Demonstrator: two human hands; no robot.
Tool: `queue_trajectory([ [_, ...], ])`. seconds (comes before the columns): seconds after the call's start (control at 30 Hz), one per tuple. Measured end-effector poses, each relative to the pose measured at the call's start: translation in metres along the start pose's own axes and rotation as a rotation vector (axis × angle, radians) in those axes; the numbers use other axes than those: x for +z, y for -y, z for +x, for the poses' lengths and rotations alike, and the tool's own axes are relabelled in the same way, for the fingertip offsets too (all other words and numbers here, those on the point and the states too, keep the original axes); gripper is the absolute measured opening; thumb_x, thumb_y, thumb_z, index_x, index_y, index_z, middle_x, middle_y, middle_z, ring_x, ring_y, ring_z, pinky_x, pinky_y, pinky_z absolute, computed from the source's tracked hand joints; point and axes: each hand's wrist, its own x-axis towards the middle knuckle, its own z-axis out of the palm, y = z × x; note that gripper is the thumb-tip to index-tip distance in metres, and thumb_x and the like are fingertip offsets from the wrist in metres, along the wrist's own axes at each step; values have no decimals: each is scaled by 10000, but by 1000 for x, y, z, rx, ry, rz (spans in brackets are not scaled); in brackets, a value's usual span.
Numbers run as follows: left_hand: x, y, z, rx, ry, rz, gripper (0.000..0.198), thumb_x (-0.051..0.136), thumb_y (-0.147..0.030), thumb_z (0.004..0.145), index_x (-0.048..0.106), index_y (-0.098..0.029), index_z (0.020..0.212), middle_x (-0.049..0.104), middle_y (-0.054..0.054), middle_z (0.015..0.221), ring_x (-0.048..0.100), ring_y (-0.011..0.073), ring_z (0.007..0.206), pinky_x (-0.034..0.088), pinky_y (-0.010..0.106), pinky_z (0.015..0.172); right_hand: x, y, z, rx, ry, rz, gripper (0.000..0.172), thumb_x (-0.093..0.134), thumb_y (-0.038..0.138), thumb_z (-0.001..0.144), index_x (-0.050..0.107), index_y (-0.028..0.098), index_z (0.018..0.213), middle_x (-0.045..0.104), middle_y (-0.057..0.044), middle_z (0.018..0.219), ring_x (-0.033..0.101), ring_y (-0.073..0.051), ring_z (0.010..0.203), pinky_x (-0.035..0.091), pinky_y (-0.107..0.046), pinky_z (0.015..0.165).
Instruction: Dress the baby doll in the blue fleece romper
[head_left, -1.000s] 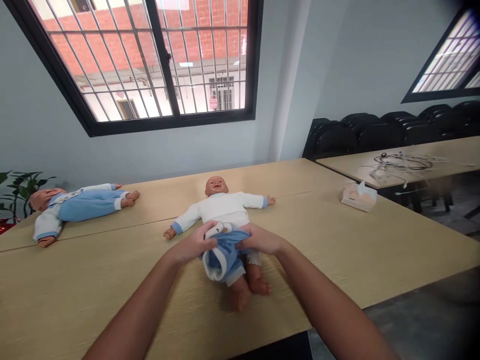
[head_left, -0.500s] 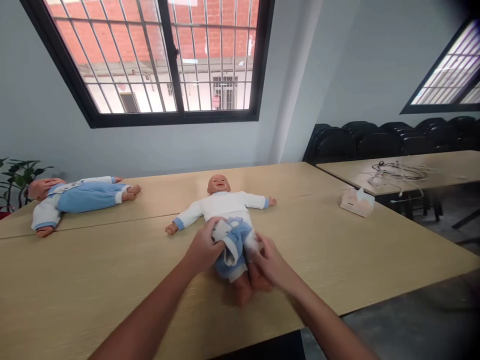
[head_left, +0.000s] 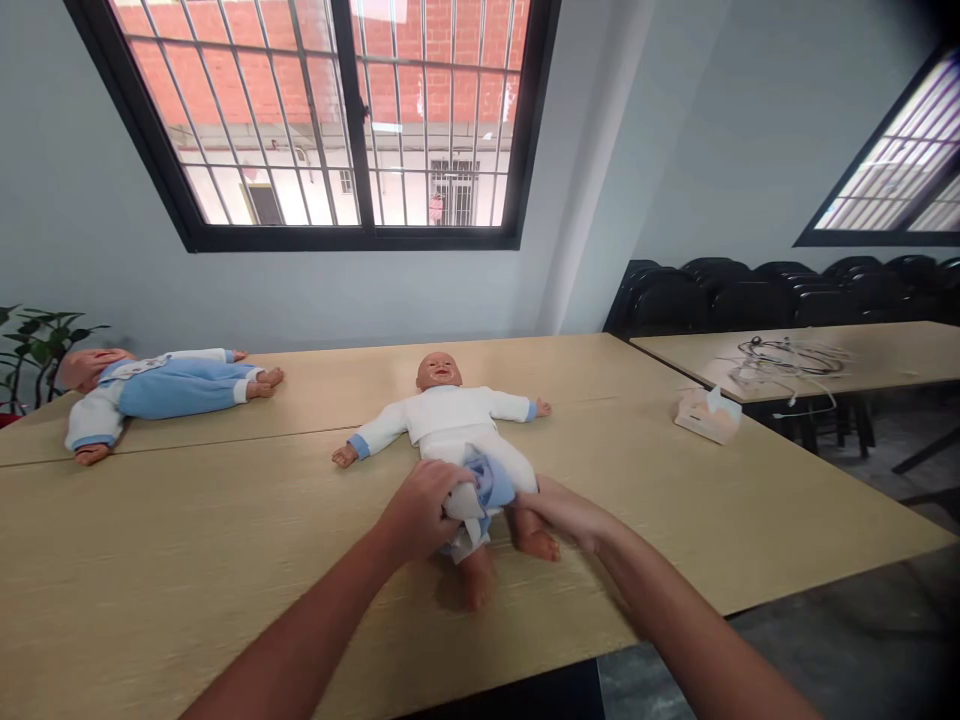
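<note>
A baby doll (head_left: 450, 410) in a white top lies on its back, arms spread and feet towards me. Blue and white doll overalls (head_left: 489, 482) are bunched around its legs, below the white-covered hips. My left hand (head_left: 429, 508) is closed on the bunched cloth at the doll's leg on the left. On the other side, my right hand (head_left: 553, 508) is at the cloth's edge by the other leg, its fingertips partly hidden behind the cloth. One bare foot on the right shows free of the overalls, and the left lower leg sticks out below the cloth.
A second doll (head_left: 176, 388) in blue overalls lies at the table's far left, near a plant (head_left: 45, 350). A tissue box (head_left: 709, 415) stands on the right of the table (head_left: 225, 540). Cables (head_left: 787, 362) lie on another table, with stacked black chairs (head_left: 667, 300) behind.
The overalls have slid down the doll's legs, baring the white clothing at its hips. The right-hand foot has moved outward, and my right hand has turned inward against the cloth.
</note>
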Motion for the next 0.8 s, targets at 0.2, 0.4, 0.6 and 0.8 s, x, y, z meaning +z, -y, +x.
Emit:
queue_trajectory([
  [0.2, -1, -11, -1, 262, 269, 109, 452, 677, -34, 671, 681, -247, 1070, 716, 45, 1065, 630, 254, 1051, 455, 411, 977, -27, 22, 4, 121, 13, 506, 261, 761, 362, 805, 736, 153, 957, 755, -94, 915, 683, -165, 749, 571, -237, 672],
  [0.4, 4, -10, 1, 371, 257, 195, 392, 649, -51, 772, 671, -230, 1120, 719, 59, 1080, 625, 240, 1063, 456, 389, 998, 5, 51, 14, -9, 67, 543, 239, 746, 389, 830, 720, 184, 951, 736, -58, 863, 654, -164, 704, 551, -255, 647],
  [0.6, 10, -1, -3, 449, -14, 193, 230, 688, -217, 864, 648, -236, 1089, 733, 56, 1054, 634, 235, 1057, 469, 378, 987, 41, 49, 22, -215, -86, 368, 411, 856, 450, 747, 663, 182, 993, 727, -31, 860, 656, -188, 786, 544, -299, 726],
  [0.8, 13, -2, -5, 253, -532, 248, 396, 729, -197, 752, 517, -227, 1085, 605, 83, 1110, 568, 264, 1082, 448, 435, 977, 42, 48, 21, -291, -188, 168, 541, 843, 420, 729, 653, 191, 1182, 760, -60, 1056, 688, -248, 958, 570, -369, 838],
])
